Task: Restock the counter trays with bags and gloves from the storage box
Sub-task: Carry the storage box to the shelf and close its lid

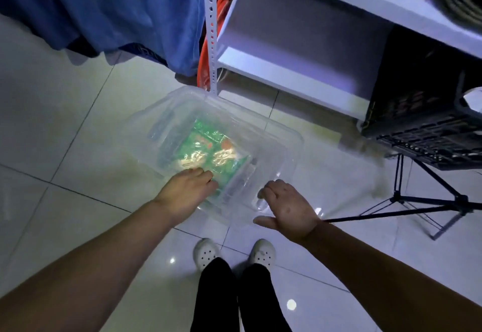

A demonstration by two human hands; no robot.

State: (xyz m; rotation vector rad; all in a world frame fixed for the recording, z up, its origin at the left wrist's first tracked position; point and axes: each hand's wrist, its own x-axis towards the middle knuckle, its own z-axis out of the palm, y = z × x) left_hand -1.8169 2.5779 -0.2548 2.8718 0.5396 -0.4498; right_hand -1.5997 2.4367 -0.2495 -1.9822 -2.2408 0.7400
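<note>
1. A dim room with a pale, glossy tiled floor (65, 164); a white shelf unit (294, 52) stands at the far side, a blue cloth (104, 8) hangs to its left, and something orange (204, 70) is wedged between them.
2. The storage box (284, 143), clear plastic and lidless, sits on the floor just in front of the shelf's perforated post. Inside lies a green printed packet (208, 149) wrapped in shiny film; whether it holds bags or gloves I cannot tell.
3. The left hand (187, 193) reaches over the box's near rim, fingers curled down onto the packet's near edge; whether they actually pinch it I cannot tell.
4. The right hand (287, 209) hovers at the near right corner of the box, fingers loosely spread, holding nothing.
5. The packet looks light and floppy, and its film is probably slippery. A pinch across one edge, or a flat hand slid underneath, seems the safest hold.
6. The box itself looks thin and flexible; its rim corners are the natural grips.
7. A black crate (427, 136) and a tripod (407, 201) crowd the right side, so lifting straight up and back towards the white shoes (208, 252) looks clearest.
</note>
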